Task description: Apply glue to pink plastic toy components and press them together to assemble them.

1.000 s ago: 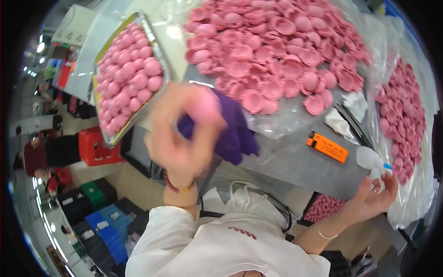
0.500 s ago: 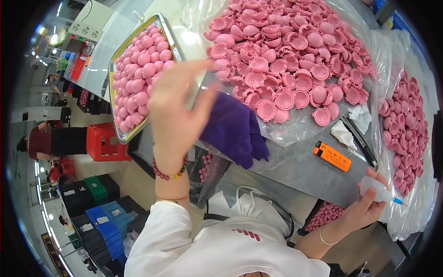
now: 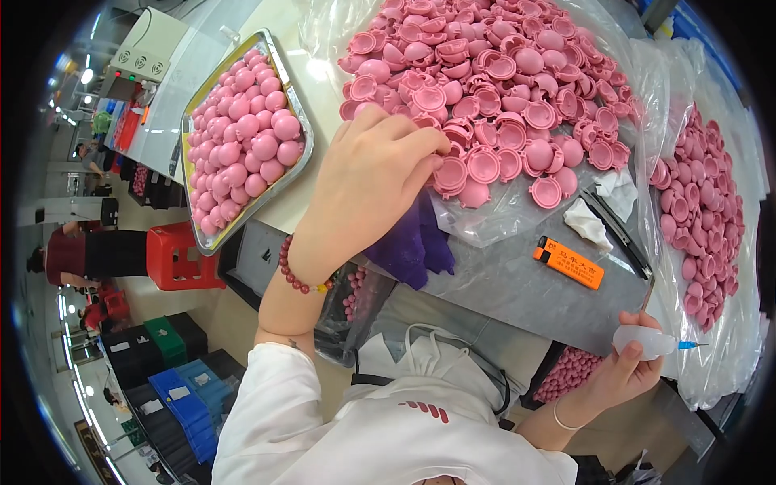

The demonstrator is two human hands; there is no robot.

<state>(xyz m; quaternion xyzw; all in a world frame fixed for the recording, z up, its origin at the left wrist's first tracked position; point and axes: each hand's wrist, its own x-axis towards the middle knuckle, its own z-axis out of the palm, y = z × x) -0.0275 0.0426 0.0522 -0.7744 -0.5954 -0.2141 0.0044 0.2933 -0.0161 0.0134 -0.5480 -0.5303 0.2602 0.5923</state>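
My left hand [image 3: 368, 182], a beaded bracelet at its wrist, reaches over the near left edge of a heap of pink round hinged plastic shells [image 3: 485, 162]. Its fingers are curled together at the shells, and whatever is between the fingertips is hidden. At the lower right, my right hand [image 3: 626, 372] is closed around a small translucent white squeeze bottle [image 3: 644, 343]. A blue-based needle tip [image 3: 687, 345] on the bottle points right. Left of the heap, closed pink balls [image 3: 242, 133] fill a metal tray [image 3: 304, 133]. Beneath my left forearm lies a purple cloth [image 3: 412, 246].
An orange lighter [image 3: 568, 262], black tweezers [image 3: 618, 234] and crumpled white tissue [image 3: 588, 225] lie near the front right of the table. More pink shells [image 3: 702, 202] rest on clear plastic sheeting [image 3: 711, 368] at far right. A red stool [image 3: 179, 257] stands left.
My left hand has moved from beside the tray rightward to the heap, and its spread fingers have curled. The right hand keeps hold of the squeeze bottle. The whole view has shifted slightly.
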